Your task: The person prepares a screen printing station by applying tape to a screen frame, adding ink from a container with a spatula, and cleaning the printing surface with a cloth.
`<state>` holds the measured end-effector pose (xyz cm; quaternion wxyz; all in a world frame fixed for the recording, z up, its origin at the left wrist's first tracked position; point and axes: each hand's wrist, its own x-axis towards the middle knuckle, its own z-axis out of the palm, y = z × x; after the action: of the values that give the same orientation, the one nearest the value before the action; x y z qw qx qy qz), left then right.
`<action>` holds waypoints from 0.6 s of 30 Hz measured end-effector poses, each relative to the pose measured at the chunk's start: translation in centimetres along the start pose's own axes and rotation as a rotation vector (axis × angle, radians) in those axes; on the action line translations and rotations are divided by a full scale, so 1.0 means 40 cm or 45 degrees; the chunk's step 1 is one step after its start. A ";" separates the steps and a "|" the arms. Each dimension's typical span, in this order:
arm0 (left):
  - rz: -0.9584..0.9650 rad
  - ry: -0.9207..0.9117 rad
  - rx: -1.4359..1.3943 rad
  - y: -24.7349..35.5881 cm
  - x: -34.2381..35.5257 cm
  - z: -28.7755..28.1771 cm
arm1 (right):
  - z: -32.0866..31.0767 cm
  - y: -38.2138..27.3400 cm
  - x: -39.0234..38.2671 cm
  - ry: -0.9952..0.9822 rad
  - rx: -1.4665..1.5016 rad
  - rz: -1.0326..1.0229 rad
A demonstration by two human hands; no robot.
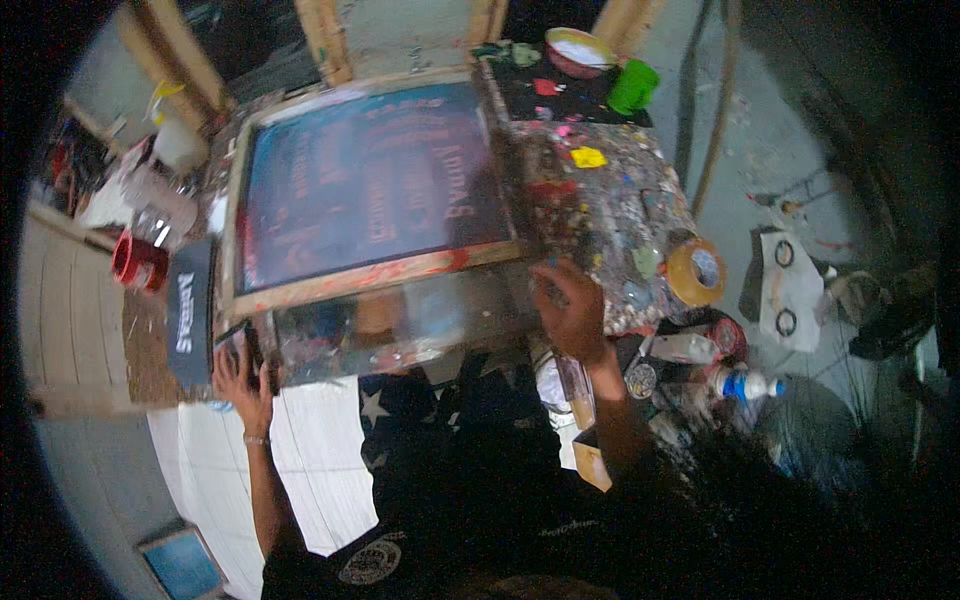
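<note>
A wood-framed printing screen (365, 180) with a bluish mesh and reversed pale lettering lies over the worktable. At its lower left corner, my left hand (240, 375) has its fingers closed around a dark object (244, 345). A dark strip with white lettering (192, 315) lies just left of that hand. My right hand (568, 305) is by the screen's lower right corner, fingers bent and blurred; whether they grip anything is unclear. Below the screen, a stained board or platen (400, 325) shows between my hands.
The paint-spattered tabletop (630, 210) carries a tape roll (695, 272), green cup (633, 86), bowl (578, 52) and yellow scrap (588, 157). A red can (140, 260) and clear containers (160, 210) stand left. Bottles and tools crowd the lower right; another screen (180, 560) rests lower left.
</note>
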<state>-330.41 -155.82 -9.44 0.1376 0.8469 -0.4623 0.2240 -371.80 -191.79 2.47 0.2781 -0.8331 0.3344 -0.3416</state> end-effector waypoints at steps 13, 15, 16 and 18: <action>0.513 -0.286 -0.412 0.501 0.346 0.067 | -0.092 0.515 0.455 -0.073 -0.605 0.382; 0.473 -0.338 -0.405 0.491 0.347 0.080 | -0.059 0.522 0.484 -0.080 -0.762 0.459; 0.437 -0.383 -0.426 0.495 0.345 0.088 | -0.052 0.564 0.491 -0.088 -0.766 0.464; 0.466 -0.308 -0.481 0.514 0.357 0.083 | -0.064 0.657 0.502 -0.097 -0.760 0.510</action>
<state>-340.21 -178.58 -4.53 0.1943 0.7293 -0.6539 0.0525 -372.48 -223.75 -6.45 0.0964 -0.8076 0.5656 -0.1364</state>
